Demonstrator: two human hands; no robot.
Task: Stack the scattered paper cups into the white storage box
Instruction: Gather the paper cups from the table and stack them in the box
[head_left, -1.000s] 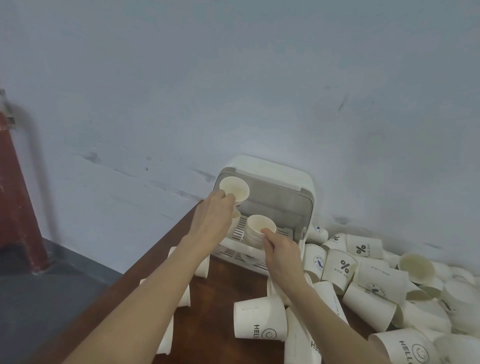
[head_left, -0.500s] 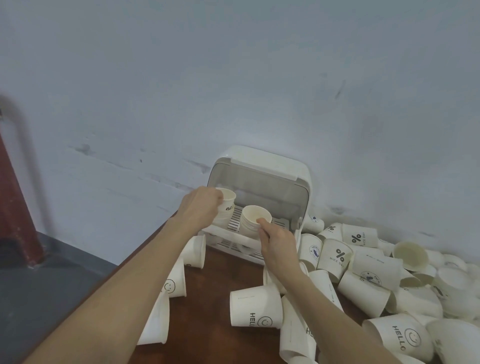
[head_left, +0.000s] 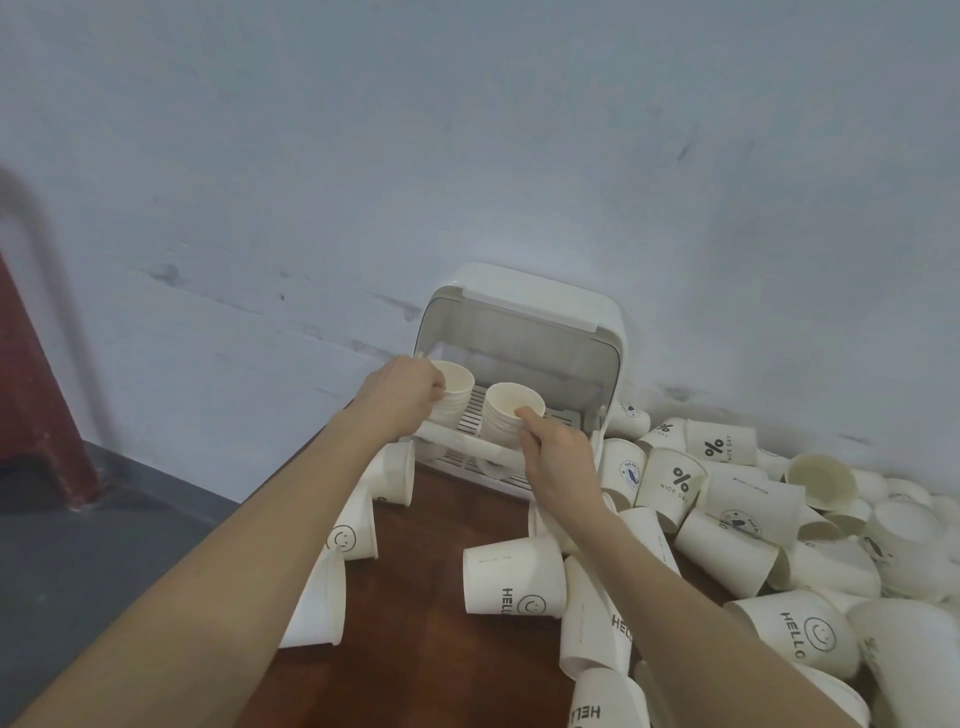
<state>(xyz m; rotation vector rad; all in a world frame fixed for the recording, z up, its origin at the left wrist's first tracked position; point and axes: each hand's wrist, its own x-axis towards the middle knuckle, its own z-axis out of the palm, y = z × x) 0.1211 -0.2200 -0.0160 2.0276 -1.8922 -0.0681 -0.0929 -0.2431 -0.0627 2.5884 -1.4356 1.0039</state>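
Observation:
The white storage box (head_left: 587, 317) stands against the wall with its lid swung up. Two stacks of paper cups stand upright on its slatted rack. My left hand (head_left: 400, 395) grips the left stack (head_left: 457, 387) at its rim. My right hand (head_left: 558, 457) holds the right stack (head_left: 506, 410), with the thumb on its near rim. Several loose paper cups (head_left: 727, 519) printed with "HELLO" and "NICE DAY" lie scattered on the brown table to the right and in front.
A cup (head_left: 511, 577) lies on its side mid-table. More cups (head_left: 353, 525) stand upside down along the table's left edge (head_left: 291, 478). Grey floor (head_left: 78, 545) and a red pillar (head_left: 31, 395) lie to the left. The wall is right behind the box.
My left hand brought its cup down from in front of the lid onto the left stack in the box. My right hand stayed on the right stack.

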